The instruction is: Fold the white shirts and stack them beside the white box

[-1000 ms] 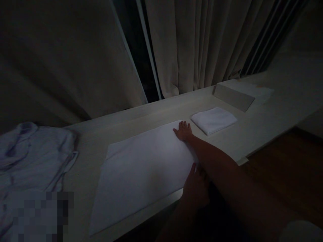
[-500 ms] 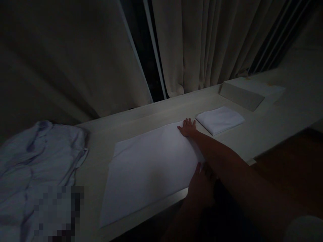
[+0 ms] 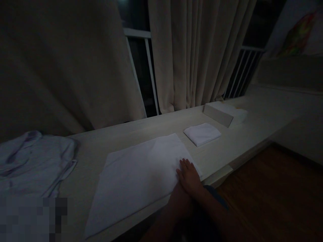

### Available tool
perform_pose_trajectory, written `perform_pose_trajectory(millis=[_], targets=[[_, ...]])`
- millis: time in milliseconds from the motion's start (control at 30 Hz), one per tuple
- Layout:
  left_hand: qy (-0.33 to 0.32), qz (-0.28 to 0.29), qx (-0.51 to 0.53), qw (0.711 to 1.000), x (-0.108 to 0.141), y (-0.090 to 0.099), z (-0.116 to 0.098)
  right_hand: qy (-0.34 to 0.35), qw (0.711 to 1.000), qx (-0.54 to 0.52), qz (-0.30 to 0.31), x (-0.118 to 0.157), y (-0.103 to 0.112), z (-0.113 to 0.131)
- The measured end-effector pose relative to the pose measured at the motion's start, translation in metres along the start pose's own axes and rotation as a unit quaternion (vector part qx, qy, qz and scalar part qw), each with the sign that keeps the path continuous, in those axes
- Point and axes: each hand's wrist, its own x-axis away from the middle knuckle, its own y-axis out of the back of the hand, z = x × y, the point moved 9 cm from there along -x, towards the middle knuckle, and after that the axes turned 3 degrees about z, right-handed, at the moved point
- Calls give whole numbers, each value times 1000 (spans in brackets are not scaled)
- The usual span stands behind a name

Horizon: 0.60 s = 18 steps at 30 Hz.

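Observation:
A folded white cloth lies flat and wide on the pale window-side counter, its near edge close to the counter's front. My right hand rests palm down near its right front corner, fingers stretched out and the thumb toward the left. Beneath and just left of it, my left hand is at the cloth's front edge; the right hand crosses over it and hides its fingers. Farther right sits a smaller, thicker folded white cloth, apart from both hands.
A crumpled pale shirt lies at the left end of the counter. A white box stands at the back right. Long beige curtains hang behind. Wooden floor shows at lower right.
My right hand has come back from the cloth's far right corner toward its front edge, now crossing over my left hand. The camera view has tilted up and shifted right.

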Motion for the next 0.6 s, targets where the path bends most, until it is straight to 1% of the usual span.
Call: perform_pose_trajectory(millis=[33, 67, 100, 167, 200, 233, 267, 333, 400, 467, 533, 600], targets=[[-10, 1, -9, 1000, 15, 10, 4, 5, 1000, 0, -1, 4, 1, -2], [-6, 12, -35, 999, 31, 18, 15, 20, 1000, 1, -2, 7, 0, 0], [14, 13, -66, 998, 48, 27, 32, 39, 999, 2, -4, 10, -2, 6], [74, 8, -132, 989, 81, 40, 72, 88, 996, 2, -2, 14, -10, 29], [94, 8, -158, 983, 94, 44, 89, 116, 993, -1, 3, 15, -16, 43], [110, 8, -179, 978, 106, 46, 102, 141, 990, -4, 11, 16, -23, 58], [119, 9, -191, 974, 114, 46, 112, 164, 986, -7, 22, 15, -30, 72], [137, 14, -199, 970, 123, 44, 121, 192, 980, -11, 52, 6, -45, 94], [154, 24, -187, 970, 125, 42, 121, 193, 978, -11, 85, -15, -58, 107], [167, 36, -167, 971, 123, 42, 118, 175, 978, -8, 115, -47, -71, 111], [172, 43, -146, 973, 122, 45, 116, 148, 979, -2, 140, -85, -83, 110], [180, 46, -128, 974, 122, 48, 116, 123, 981, 8, 148, -123, -92, 109]])
